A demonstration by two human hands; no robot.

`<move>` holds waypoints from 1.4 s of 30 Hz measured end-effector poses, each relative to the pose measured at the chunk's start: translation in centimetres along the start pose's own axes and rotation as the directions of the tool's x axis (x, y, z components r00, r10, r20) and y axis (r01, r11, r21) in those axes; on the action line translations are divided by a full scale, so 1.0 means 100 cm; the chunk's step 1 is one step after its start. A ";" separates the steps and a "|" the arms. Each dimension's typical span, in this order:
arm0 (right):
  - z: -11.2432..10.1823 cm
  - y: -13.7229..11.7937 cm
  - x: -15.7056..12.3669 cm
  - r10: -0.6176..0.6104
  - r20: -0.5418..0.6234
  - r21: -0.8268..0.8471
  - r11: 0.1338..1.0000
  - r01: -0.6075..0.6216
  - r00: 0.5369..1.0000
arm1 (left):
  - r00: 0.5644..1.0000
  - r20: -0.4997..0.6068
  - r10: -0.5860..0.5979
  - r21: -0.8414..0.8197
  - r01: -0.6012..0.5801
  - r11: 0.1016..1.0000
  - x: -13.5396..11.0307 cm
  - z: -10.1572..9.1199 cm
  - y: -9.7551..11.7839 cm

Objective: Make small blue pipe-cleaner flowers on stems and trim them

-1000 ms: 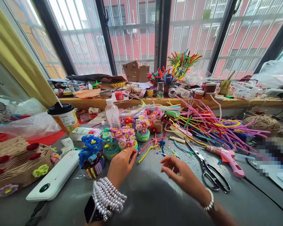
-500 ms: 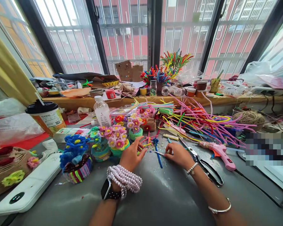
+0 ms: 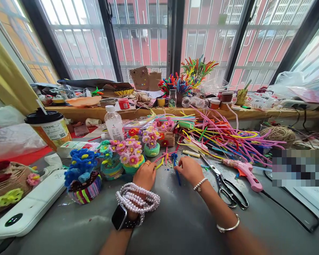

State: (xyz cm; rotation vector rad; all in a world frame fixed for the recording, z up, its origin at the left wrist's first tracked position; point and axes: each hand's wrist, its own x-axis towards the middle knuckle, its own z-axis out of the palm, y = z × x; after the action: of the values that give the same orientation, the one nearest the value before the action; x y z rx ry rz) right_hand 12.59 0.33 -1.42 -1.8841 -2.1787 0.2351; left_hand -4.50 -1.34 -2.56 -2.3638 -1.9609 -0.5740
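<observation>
My right hand [image 3: 190,170] is closed, its fingertips at the stem of a blue pipe-cleaner flower [image 3: 175,161] lying on the grey table. My left hand [image 3: 145,176] is curled, back facing up, beside a short yellow pipe cleaner [image 3: 160,165]; what its fingers enclose is hidden. Pink pipe-cleaner pieces [image 3: 166,154] and small clippings lie just beyond both hands. Left of my left hand stand a pot of pink fuzzy flowers [image 3: 131,156] and a striped pot [image 3: 85,191] with blue flowers. Large scissors [image 3: 223,182] rest partly open right of my right hand.
A pink glue gun [image 3: 246,170] with a black cord lies on the right, near a heap of pipe cleaners [image 3: 228,136]. A plastic bottle [image 3: 114,124], a lidded drink cup [image 3: 51,129] and a white power bank [image 3: 29,205] stand or lie on the left.
My right hand has moved left and closed at the blue stem; the thin metal tool at its fingertips no longer shows. My left hand has turned over, its fingers curled downward.
</observation>
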 end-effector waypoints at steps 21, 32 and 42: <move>0.001 0.011 -0.001 0.053 -0.147 0.652 0.756 0.056 0.988 | 0.984 0.052 -0.171 -0.995 0.065 0.072 0.007 -0.031 0.025; 0.005 0.003 -0.002 -0.003 -0.203 0.858 0.481 0.179 0.979 | 0.963 0.193 -0.187 -0.978 0.203 0.036 0.008 -0.014 0.025; 0.003 -0.001 -0.006 -0.090 -0.385 0.630 0.702 0.333 0.918 | 0.985 0.112 -0.131 -0.992 0.117 0.036 0.022 -0.007 0.045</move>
State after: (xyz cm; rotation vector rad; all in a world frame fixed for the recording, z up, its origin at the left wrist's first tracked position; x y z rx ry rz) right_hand 12.51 -0.21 -1.69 -1.1372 -1.7132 0.5531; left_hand -0.13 -0.42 -0.29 -2.4809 -1.9547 -2.8486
